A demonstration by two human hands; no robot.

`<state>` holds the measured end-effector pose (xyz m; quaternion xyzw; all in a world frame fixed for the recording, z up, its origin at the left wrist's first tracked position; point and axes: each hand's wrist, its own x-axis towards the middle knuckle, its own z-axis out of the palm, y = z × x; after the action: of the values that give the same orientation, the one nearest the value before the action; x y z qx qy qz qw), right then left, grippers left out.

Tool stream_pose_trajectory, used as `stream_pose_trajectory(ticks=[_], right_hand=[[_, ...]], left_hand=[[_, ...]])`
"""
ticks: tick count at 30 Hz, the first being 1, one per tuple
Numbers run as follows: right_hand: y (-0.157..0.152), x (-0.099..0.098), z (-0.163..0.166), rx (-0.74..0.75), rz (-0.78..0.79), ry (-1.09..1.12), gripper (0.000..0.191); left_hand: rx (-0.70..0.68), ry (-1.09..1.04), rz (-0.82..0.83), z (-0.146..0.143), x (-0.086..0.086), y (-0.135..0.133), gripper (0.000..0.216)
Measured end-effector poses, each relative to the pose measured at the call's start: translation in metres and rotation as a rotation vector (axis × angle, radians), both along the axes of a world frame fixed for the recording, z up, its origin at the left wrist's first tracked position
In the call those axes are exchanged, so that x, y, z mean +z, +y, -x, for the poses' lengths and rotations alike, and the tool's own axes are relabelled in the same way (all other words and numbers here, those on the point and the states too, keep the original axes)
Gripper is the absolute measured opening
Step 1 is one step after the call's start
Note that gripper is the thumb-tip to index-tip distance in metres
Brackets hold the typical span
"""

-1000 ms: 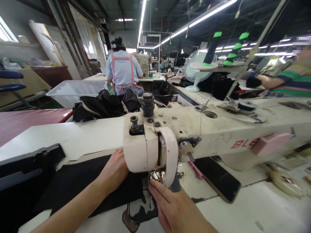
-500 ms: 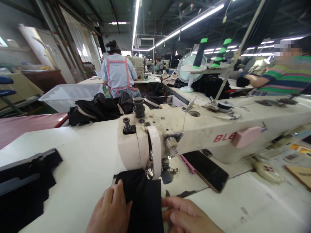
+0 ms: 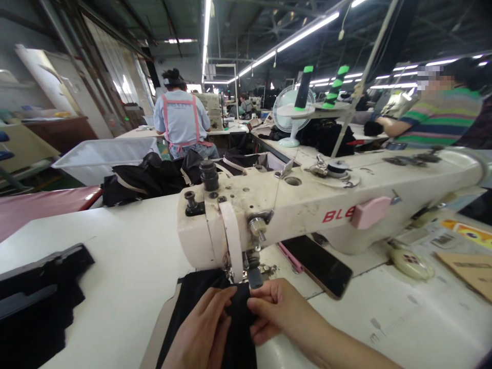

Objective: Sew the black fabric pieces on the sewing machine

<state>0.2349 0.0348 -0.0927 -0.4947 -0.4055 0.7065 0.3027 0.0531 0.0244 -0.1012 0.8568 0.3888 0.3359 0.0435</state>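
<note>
A black piece of cloth [image 3: 240, 328] with a beige strip along its left side runs up to the needle area of the white sewing machine [image 3: 215, 236]. My left hand [image 3: 202, 328] rests over the cloth, fingers bent together and gripping it close to the machine's head. At the cloth's right edge, just below the needle area, my right hand [image 3: 279, 310] pinches the fabric between thumb and fingers. The needle and presser foot are mostly hidden behind the machine's pale guard [image 3: 232, 238].
Black cut pieces [image 3: 38, 302] lie on the table at left. A phone [image 3: 319, 266] lies under the machine arm. Beyond stand a white bin [image 3: 103, 159], dark garments [image 3: 154, 174], a fan [image 3: 290, 115] and thread cones [image 3: 303, 89]. Two people work farther off.
My right hand has moved up toward the needle area and now pinches the cloth's edge. My left hand has shifted right across the cloth, uncovering the beige strip. The view has turned slightly right.
</note>
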Motion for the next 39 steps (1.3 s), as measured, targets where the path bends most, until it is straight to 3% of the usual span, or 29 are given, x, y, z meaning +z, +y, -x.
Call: stream_pose_trajectory(ticks=[3,5,7,11,15,22,29,39], right_hand=[[-0.001,-0.008,0.001,-0.02,-0.002,0.019,0.032],[0.0,-0.012,0.001,-0.03,-0.029,0.026,0.025],[0.0,-0.015,0.001,-0.038,-0.055,0.029,0.018],[0.0,-0.011,0.001,0.01,-0.037,0.057,0.018],[0.001,-0.009,0.003,0.002,-0.005,0.036,0.019],[0.001,-0.015,0.008,-0.1,-0.017,-0.015,0.022],[-0.001,-0.008,0.008,-0.125,-0.019,-0.017,0.025],[-0.002,-0.013,0.008,-0.124,-0.034,-0.008,0.024]], left_hand=[[0.106,-0.163,0.314,-0.016,0.0,0.002,0.021],[0.186,-0.134,0.514,-0.023,-0.001,0.003,0.029],[0.219,-0.101,0.597,-0.028,-0.004,0.002,0.033],[0.2,-0.138,0.472,-0.026,-0.013,-0.001,0.026],[0.162,-0.149,0.261,-0.02,-0.021,-0.003,0.036],[-0.051,-0.004,0.069,-0.015,-0.03,-0.005,0.045],[-0.057,0.053,0.031,-0.016,-0.034,-0.006,0.049],[-0.035,-0.002,0.061,-0.013,-0.036,-0.009,0.056]])
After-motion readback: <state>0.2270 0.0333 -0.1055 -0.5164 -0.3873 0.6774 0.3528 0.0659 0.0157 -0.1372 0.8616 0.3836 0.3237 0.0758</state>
